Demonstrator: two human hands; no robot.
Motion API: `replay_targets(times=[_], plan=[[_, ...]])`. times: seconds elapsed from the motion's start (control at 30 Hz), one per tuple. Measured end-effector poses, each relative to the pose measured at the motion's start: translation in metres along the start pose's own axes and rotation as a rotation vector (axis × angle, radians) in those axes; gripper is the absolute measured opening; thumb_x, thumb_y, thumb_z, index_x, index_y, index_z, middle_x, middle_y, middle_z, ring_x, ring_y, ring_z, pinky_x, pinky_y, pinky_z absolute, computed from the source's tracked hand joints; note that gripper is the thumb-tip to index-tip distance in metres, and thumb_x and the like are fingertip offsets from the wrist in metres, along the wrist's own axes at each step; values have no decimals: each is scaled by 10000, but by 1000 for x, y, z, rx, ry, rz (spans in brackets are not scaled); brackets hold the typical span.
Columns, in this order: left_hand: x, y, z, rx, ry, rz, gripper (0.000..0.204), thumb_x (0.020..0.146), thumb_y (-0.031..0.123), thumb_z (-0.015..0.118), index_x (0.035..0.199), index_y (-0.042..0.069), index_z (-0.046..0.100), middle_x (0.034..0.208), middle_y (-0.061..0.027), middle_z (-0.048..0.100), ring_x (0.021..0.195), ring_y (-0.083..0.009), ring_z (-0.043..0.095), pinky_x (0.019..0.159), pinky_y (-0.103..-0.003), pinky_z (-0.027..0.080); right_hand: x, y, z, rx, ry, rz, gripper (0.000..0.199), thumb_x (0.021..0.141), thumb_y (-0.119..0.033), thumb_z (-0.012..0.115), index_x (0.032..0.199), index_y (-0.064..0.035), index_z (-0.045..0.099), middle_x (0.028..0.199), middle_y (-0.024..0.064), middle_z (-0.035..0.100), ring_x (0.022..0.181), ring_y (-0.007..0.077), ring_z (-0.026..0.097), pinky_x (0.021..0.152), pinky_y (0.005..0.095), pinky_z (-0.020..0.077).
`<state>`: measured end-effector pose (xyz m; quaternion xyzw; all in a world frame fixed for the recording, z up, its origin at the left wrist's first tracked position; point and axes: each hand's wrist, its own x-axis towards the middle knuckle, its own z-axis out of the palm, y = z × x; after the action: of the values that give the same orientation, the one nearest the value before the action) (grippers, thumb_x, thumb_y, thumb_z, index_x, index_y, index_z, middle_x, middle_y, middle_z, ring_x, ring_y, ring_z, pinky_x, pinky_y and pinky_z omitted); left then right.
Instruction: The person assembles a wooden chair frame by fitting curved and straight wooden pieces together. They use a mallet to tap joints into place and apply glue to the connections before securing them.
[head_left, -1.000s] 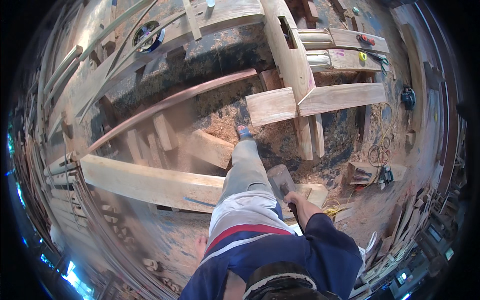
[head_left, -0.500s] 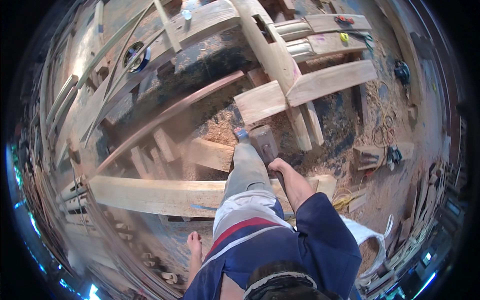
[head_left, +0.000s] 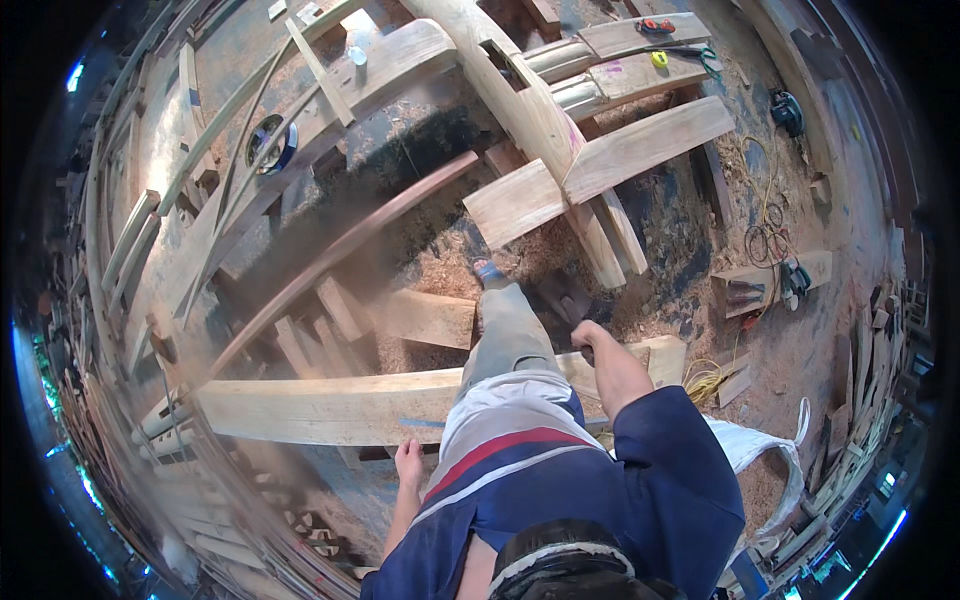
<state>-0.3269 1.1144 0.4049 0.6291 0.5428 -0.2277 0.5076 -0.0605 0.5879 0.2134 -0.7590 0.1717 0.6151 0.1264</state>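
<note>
My right hand (head_left: 590, 338) is closed round the handle of a wooden mallet (head_left: 562, 298). The mallet's dark, blocky head hangs ahead of the fist, low beside my outstretched leg, and shows slightly blurred. My left hand (head_left: 408, 460) hangs at my left side with its fingers curled in and nothing visible in them. It is just on the near side of a long pale beam (head_left: 320, 410) that my leg reaches across. Farther ahead, two pale boards (head_left: 650, 150) (head_left: 518, 203) meet a thick timber post (head_left: 535, 110).
Wood chips and loose blocks (head_left: 430, 318) lie around my forward foot. A reddish plank (head_left: 345, 240) slants across at left. At right are a cabled power tool (head_left: 795, 280), yellow cord (head_left: 705, 380) and a white sack (head_left: 745, 440). A tape reel (head_left: 272, 145) sits far left.
The mallet has moved right and slightly down with my right hand. My left hand has risen a little toward the beam. The whole view has shifted slightly.
</note>
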Motion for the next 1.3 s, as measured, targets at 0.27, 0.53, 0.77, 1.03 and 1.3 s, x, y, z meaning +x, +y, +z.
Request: replay_targets(times=[0.27,0.53,0.77,1.03,1.3], plan=[[48,101,61,52,-41,94,428,1034,334,647,1297,-2,671,1058,-73,727,921,-168,676,837,-315,546,-86,23,-27,415,101,-163,377,765,-191,713,1045,63,718,941,244,744,773,372,763,645,498,626],[108,246,50,41,-62,289,345,1040,309,651,1245,33,684,982,-34,719,863,-122,652,741,-286,514,-142,-6,-31,651,87,184,340,857,-201,756,1154,-38,726,919,188,724,667,344,720,578,473,596],[145,336,36,-9,-59,249,322,1053,277,634,1202,-3,688,916,-14,677,777,-85,585,691,-263,494,-172,-25,-16,429,495,224,422,897,-239,606,1277,-100,726,1221,246,718,1184,402,675,1011,498,527],[173,408,19,336,-157,368,416,1057,283,624,1307,-49,660,1095,-113,735,931,-173,665,840,-319,542,-166,-79,119,702,389,263,403,912,-253,609,1223,-6,671,1124,290,723,1104,429,698,938,517,550],[242,551,9,664,-153,470,406,1010,338,638,1206,-5,732,1075,-136,766,965,-215,705,854,-363,552,-165,-203,146,1036,370,337,204,949,-241,631,1049,-67,594,929,163,622,831,308,623,690,424,500]])
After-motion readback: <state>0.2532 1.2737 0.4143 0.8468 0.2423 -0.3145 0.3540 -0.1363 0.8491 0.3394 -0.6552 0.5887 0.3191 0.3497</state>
